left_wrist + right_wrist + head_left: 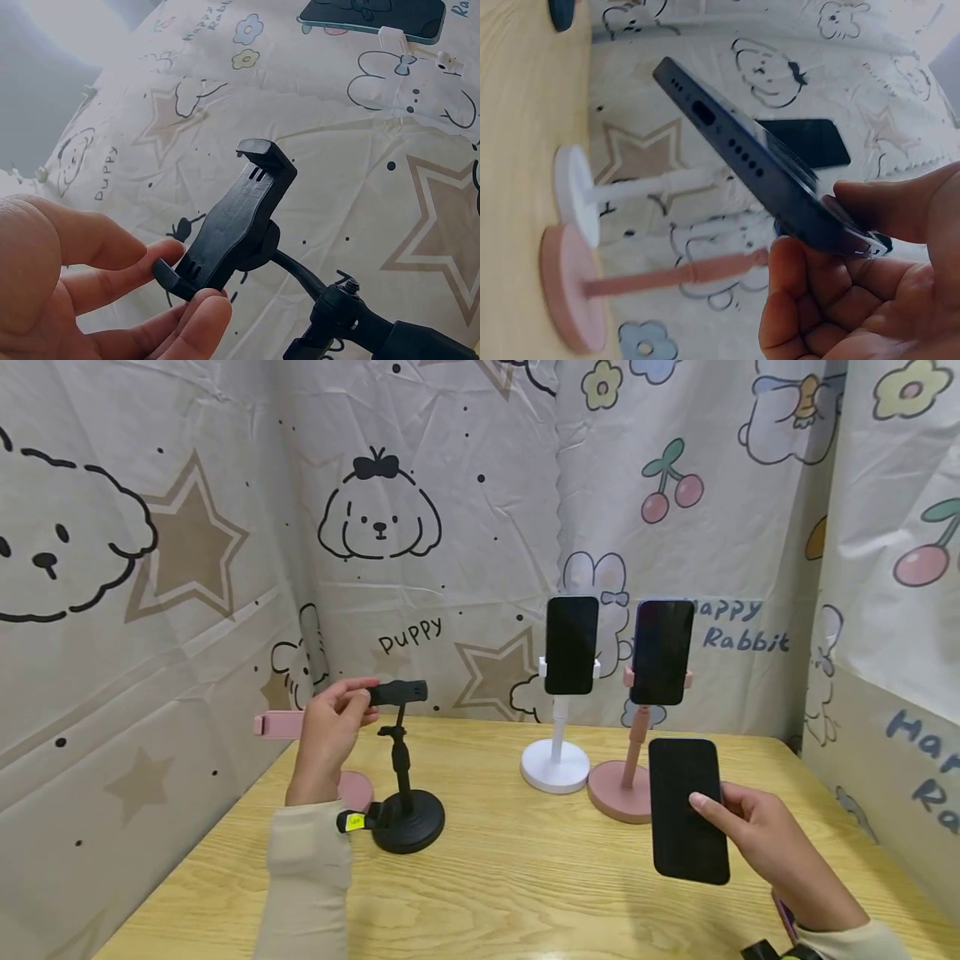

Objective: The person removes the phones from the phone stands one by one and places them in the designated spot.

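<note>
In the head view my left hand [333, 722] is at one end of the clamp [405, 692] on a black phone stand [408, 827]. Its thumb and fingers curl around the clamp's lower lip in the left wrist view, where the black holder [232, 221] is tilted and carries no phone. My right hand [780, 843] grips a dark smartphone [686, 810] by its side, thumb across the screen. Seen from the right wrist, the phone's bottom edge [727, 142] with its charging port faces the camera.
A white stand [555, 767] and a rose-pink stand [618, 793] each hold a phone upright at the back. Another pink stand [279, 725] is partly hidden behind my left hand. A thin dark object [783, 914] lies beside my right wrist. Printed cloth hangs around the wooden table [487, 877].
</note>
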### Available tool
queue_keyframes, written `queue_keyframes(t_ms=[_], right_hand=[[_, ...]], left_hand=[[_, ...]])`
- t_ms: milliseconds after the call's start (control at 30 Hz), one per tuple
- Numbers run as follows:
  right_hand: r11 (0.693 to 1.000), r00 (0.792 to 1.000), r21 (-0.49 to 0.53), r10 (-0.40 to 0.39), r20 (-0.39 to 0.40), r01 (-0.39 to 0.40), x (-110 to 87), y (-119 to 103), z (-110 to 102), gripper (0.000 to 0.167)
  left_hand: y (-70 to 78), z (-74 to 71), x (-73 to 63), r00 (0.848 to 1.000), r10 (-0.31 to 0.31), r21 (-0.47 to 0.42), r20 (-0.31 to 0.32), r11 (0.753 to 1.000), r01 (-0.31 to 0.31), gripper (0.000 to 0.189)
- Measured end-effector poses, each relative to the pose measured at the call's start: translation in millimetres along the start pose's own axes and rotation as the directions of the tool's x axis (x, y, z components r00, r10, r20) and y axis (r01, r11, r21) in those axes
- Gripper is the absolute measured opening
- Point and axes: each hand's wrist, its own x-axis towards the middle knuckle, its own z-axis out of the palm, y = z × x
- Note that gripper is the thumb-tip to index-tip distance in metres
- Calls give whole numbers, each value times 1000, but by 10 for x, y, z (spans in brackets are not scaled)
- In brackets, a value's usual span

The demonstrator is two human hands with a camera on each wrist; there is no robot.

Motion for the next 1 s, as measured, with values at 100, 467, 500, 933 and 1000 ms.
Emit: queue_keyframes(t_ms=[100, 467, 500, 933, 1000], right_hand=[[999, 999, -22, 46, 14, -46, -16, 122, -28, 66], [976, 978, -125, 189, 84, -177, -51, 530, -126, 69], [973, 975, -131, 201, 92, -188, -57, 557, -135, 65], [975, 961, -195, 155, 229, -111, -154, 824, -192, 38], [972, 960, -207, 156, 232, -108, -168, 848, -188, 37]], left_hand=[[5, -9, -5, 1000, 3, 2, 2, 1000, -3, 31], [14, -21, -21, 999, -7, 17, 35, 1000, 6, 33], [17, -25, -25, 999, -8, 24, 37, 1000, 7, 33], [58, -38, -61, 999, -1, 89, 40, 996, -3, 35], [53, -43, -60, 999, 2, 83, 43, 997, -5, 36]])
